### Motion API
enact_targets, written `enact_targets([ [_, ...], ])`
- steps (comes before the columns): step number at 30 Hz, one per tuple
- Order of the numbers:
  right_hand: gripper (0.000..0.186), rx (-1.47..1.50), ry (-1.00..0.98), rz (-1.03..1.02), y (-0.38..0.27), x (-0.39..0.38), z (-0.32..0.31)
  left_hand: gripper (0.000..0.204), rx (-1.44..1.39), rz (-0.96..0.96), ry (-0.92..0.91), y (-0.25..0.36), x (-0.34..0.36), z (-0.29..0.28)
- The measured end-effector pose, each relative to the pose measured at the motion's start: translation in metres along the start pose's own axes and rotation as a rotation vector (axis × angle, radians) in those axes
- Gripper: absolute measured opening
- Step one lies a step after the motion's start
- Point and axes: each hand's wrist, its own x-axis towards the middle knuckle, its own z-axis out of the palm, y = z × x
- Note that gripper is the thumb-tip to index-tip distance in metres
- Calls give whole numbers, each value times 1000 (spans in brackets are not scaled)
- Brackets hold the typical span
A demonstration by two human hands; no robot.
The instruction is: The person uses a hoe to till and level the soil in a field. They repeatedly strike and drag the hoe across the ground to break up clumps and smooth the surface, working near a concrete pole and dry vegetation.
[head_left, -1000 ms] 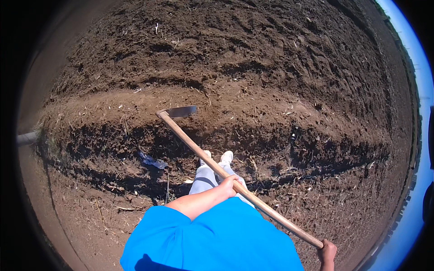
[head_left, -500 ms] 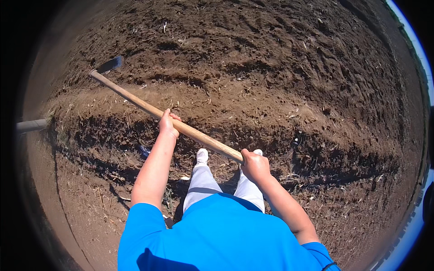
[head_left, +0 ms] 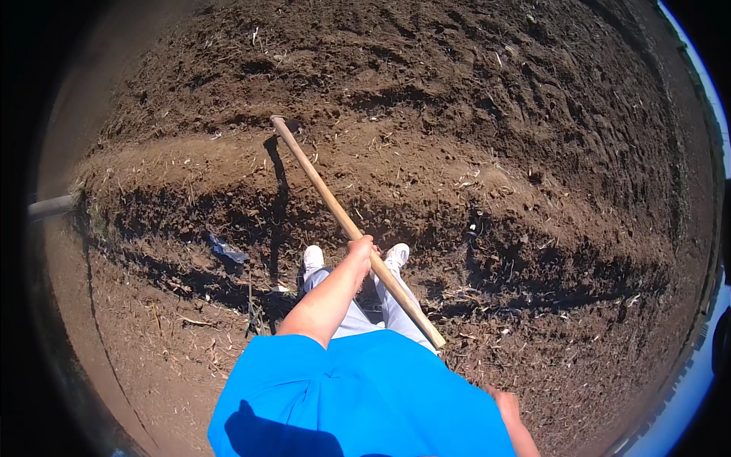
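Note:
My left hand (head_left: 362,247) is closed around the wooden handle of a hoe (head_left: 324,189), below the handle's middle. The handle slants from the upper left down to a butt end beside my right thigh. At its far end the hoe's head sits low at the soil of the ridge; the blade is dark and mostly hidden. Off the handle, my right hand (head_left: 493,393) is down by my right side. It is partly covered by my blue shirt, and its fingers do not show clearly.
A raised soil ridge (head_left: 426,171) crosses in front of my white shoes (head_left: 314,259). Rough tilled soil lies beyond it. A crumpled plastic scrap (head_left: 227,249) rests left of my feet, near a small green plant (head_left: 257,318). At far left is a grey pole (head_left: 52,208).
My right hand has let go of the handle and dropped to my side. The hoe's head has swung right and down to the ridge, while my left hand has moved right and nearer me.

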Motion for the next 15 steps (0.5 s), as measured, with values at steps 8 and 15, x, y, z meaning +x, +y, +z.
enact_targets([
  [8, 43, 215, 598, -467, -74, 87, -57, 19, -98, -36, -142, 56, -11, 24],
  [15, 46, -74, 42, -195, -148, 173, 2, 13, -192, -101, -227, 51, -6, 13],
])
